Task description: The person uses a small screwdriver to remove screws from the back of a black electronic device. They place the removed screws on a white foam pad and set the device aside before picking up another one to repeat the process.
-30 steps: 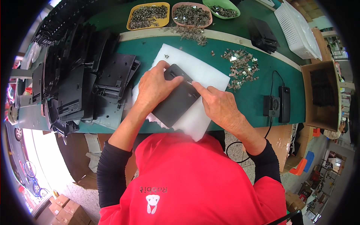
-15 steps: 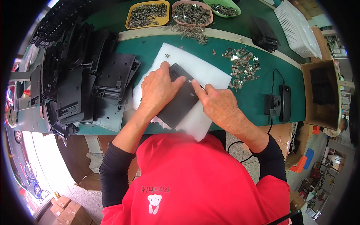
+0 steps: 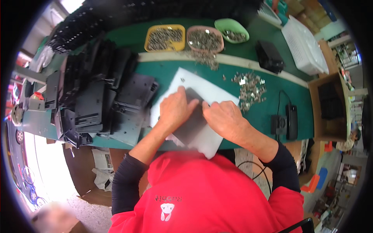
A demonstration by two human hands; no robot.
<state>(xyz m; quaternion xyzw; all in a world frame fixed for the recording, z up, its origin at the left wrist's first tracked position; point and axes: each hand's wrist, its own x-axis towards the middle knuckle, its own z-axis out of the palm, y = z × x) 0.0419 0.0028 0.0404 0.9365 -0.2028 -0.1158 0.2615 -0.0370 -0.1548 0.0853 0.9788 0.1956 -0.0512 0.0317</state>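
A flat black plastic panel [image 3: 191,127] lies slantwise on a white foam sheet [image 3: 213,139] in front of me. My left hand [image 3: 173,110] grips its left edge, with the thumb stretched across the top face. At the panel's right edge is my right hand [image 3: 226,119], its fingers curled and the thumb side pressed against the panel. Whatever sits in those right fingers is hidden by the hand and blur. A small metal piece [image 3: 182,80] rests on the foam's far corner.
Black plastic housings [image 3: 91,105] are stacked at left. Loose metal clips [image 3: 250,89] lie to the right. Along the back stand a yellow tray [image 3: 147,46], a pink tray [image 3: 205,51] and a green tray [image 3: 221,24] of metal parts. A black corded device [image 3: 291,120] and a cardboard box [image 3: 342,134] are farther right.
The whole view has shifted, so the bench sits lower and further right. My right fingers are more curled at the panel's edge. The left hand keeps its grip.
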